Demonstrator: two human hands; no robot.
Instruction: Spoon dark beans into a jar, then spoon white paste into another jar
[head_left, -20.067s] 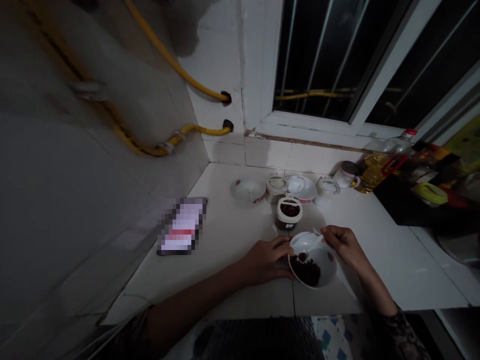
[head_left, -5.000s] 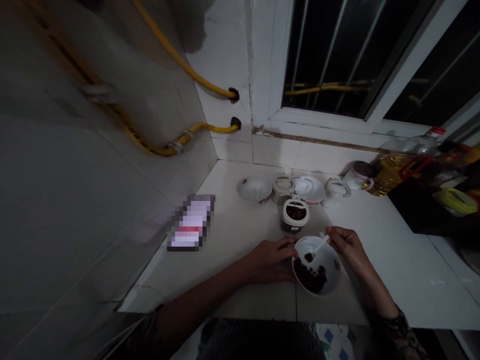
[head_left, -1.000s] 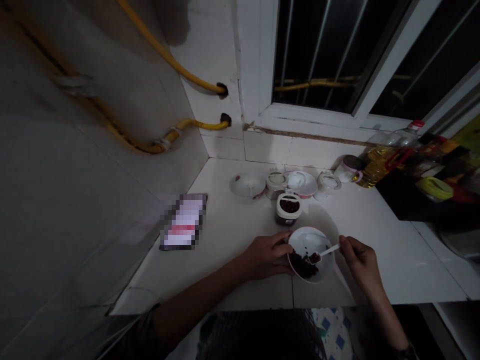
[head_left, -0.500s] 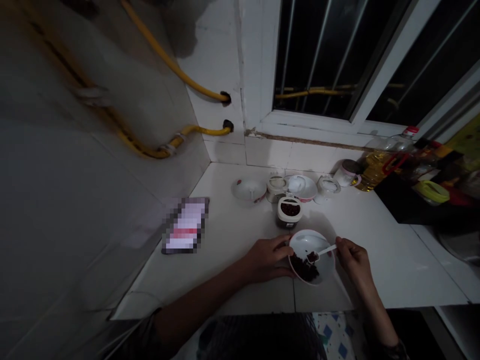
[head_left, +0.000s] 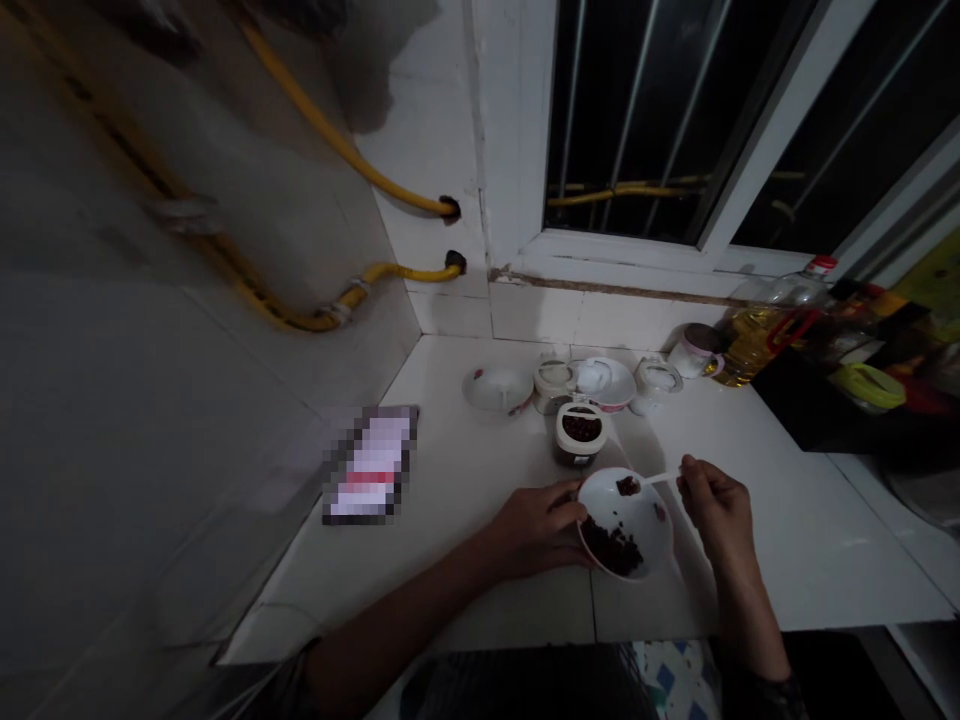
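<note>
My left hand (head_left: pixel 544 525) grips the left rim of a white bowl (head_left: pixel 651 530), which looks tilted. Dark reddish-brown grains (head_left: pixel 613 552) lie in the lower left of this bowl; they look like dried peppercorns, though I cannot be sure. In my right hand (head_left: pixel 716 505) is the handle of a small white spoon (head_left: pixel 660 478). Its scoop carries a heap of the same grains over the bowl's far side. Just behind the bowl stands a lidded spice jar (head_left: pixel 580 432) with a white top, dark grains showing in it.
Farther back stand a bowl (head_left: pixel 499 390), a seasoning jar (head_left: pixel 555 388), another bowl (head_left: pixel 619 385) and a second jar (head_left: pixel 658 382). A phone (head_left: pixel 371 470) lies at left. An oil bottle (head_left: pixel 742 340) and a dark box (head_left: pixel 795 405) stand at right. Yellow hoses (head_left: pixel 292 318) run along the wall.
The spoon has risen from the grains toward the bowl's far side, loaded, with my right hand moving up slightly. My left hand keeps its grip on the bowl.
</note>
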